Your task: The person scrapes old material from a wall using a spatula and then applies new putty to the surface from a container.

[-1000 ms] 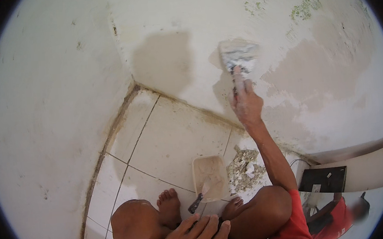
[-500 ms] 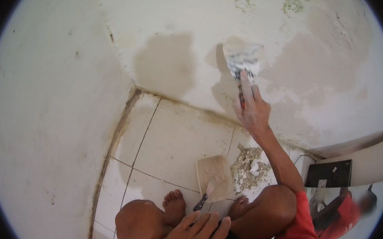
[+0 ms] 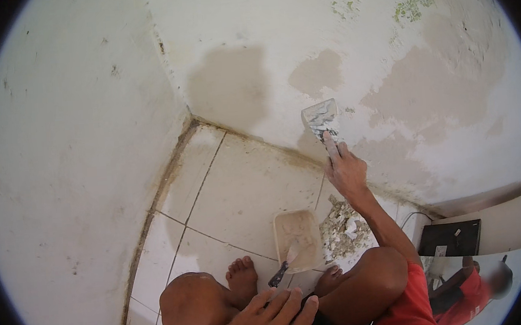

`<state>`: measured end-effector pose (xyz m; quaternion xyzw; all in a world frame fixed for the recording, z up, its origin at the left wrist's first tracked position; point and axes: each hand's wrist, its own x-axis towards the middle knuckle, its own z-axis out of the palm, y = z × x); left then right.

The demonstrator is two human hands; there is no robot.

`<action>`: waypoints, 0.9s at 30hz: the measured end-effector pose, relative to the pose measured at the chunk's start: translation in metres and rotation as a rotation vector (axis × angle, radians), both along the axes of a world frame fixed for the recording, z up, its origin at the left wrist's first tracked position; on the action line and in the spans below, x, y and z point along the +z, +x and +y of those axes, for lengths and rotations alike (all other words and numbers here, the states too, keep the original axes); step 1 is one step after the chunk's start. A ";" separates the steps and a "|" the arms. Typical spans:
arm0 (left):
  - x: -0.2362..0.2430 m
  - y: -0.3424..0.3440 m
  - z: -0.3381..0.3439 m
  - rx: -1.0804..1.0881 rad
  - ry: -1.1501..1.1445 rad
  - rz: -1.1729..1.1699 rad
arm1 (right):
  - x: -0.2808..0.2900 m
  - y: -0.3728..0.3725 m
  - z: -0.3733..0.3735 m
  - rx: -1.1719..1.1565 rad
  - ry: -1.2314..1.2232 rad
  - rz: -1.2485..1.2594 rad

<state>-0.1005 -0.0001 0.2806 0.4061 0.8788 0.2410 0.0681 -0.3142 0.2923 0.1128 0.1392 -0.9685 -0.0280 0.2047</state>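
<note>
My right hand (image 3: 348, 172) grips a putty knife (image 3: 321, 115), its wide blade smeared with pale putty and the forefinger stretched along it. The blade is at the white wall (image 3: 274, 16), below a small damp-looking beige patch (image 3: 316, 74); whether it touches cannot be told. My left hand (image 3: 270, 320) holds nothing, its fingers apart, low between my knees. Just beyond it stands a cream plastic tub (image 3: 278, 237) with beige putty inside. A smaller dark-handled putty knife (image 3: 277, 276) leans in the tub, its blade in the putty.
Crumbled plaster debris (image 3: 342, 226) lies on the tiled floor (image 3: 244, 194), right of the tub. More beige patches (image 3: 230, 80) mark the wall. A black flat panel (image 3: 450, 238) and a mirror-like surface (image 3: 519, 277) showing a red-shirted person are at the lower right.
My right hand has drawn the putty knife down the wall, uncovering the small beige patch. The blade is tilted differently now. My left hand stays nearly still.
</note>
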 end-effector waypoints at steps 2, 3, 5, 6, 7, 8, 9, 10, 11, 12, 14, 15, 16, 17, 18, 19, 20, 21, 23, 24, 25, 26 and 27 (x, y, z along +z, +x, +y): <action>0.002 -0.001 0.002 -0.034 0.012 -0.003 | 0.026 0.006 0.000 0.036 -0.018 0.049; 0.002 -0.001 0.002 -0.052 0.008 -0.009 | 0.038 0.011 -0.003 0.065 -0.043 0.092; -0.001 -0.002 0.002 -0.042 -0.039 -0.006 | 0.058 -0.004 -0.021 0.067 -0.091 0.162; -0.002 -0.003 0.002 -0.061 -0.045 0.001 | 0.067 -0.016 -0.027 0.094 -0.129 0.246; -0.002 -0.004 0.002 -0.045 -0.038 0.003 | 0.065 -0.024 -0.026 0.076 -0.131 0.252; -0.003 -0.004 0.003 -0.030 -0.027 0.005 | 0.058 -0.032 -0.022 0.071 -0.107 0.250; -0.004 -0.005 0.004 -0.041 -0.030 0.010 | 0.049 -0.037 -0.017 0.075 -0.087 0.246; -0.004 -0.005 0.004 -0.042 -0.042 -0.015 | 0.039 -0.032 -0.010 0.066 -0.088 0.251; -0.004 -0.004 0.004 -0.028 -0.055 -0.041 | 0.026 -0.021 -0.003 0.069 -0.071 0.172; -0.005 -0.002 0.003 -0.024 -0.055 -0.039 | 0.016 -0.008 0.007 0.070 -0.050 0.089; -0.005 0.002 0.003 -0.011 -0.074 -0.028 | 0.005 0.016 0.034 0.068 -0.021 0.066; -0.004 0.002 0.002 -0.013 -0.074 -0.034 | 0.003 0.024 0.045 0.061 -0.003 0.036; -0.002 0.002 0.003 -0.010 -0.084 -0.027 | 0.003 0.023 0.057 0.059 -0.003 0.030; -0.001 0.002 0.003 -0.017 -0.092 -0.026 | 0.007 0.023 0.068 0.077 0.053 0.052; -0.001 0.001 0.003 -0.024 -0.096 -0.031 | 0.010 0.019 0.076 0.099 0.104 0.081; 0.000 -0.001 0.004 -0.033 -0.117 -0.041 | 0.006 0.014 0.083 0.083 0.142 0.080; 0.001 -0.003 0.006 -0.036 -0.138 -0.045 | 0.005 0.006 0.086 0.081 0.138 0.080; 0.000 -0.003 0.008 -0.039 -0.142 -0.045 | 0.004 -0.001 0.089 0.026 0.185 0.067; -0.001 -0.005 0.011 -0.034 -0.150 -0.043 | 0.004 -0.011 0.093 -0.031 0.230 0.049; -0.001 -0.005 0.013 -0.037 -0.153 -0.046 | 0.003 -0.014 0.094 -0.058 0.269 0.060; -0.001 -0.006 0.014 -0.034 -0.146 -0.055 | 0.003 -0.014 0.095 -0.085 0.309 0.070; -0.001 -0.006 0.015 -0.027 -0.142 -0.064 | 0.003 -0.012 0.096 -0.082 0.305 0.065; -0.002 -0.007 0.016 -0.025 -0.145 -0.070 | 0.004 -0.008 0.098 -0.093 0.303 0.052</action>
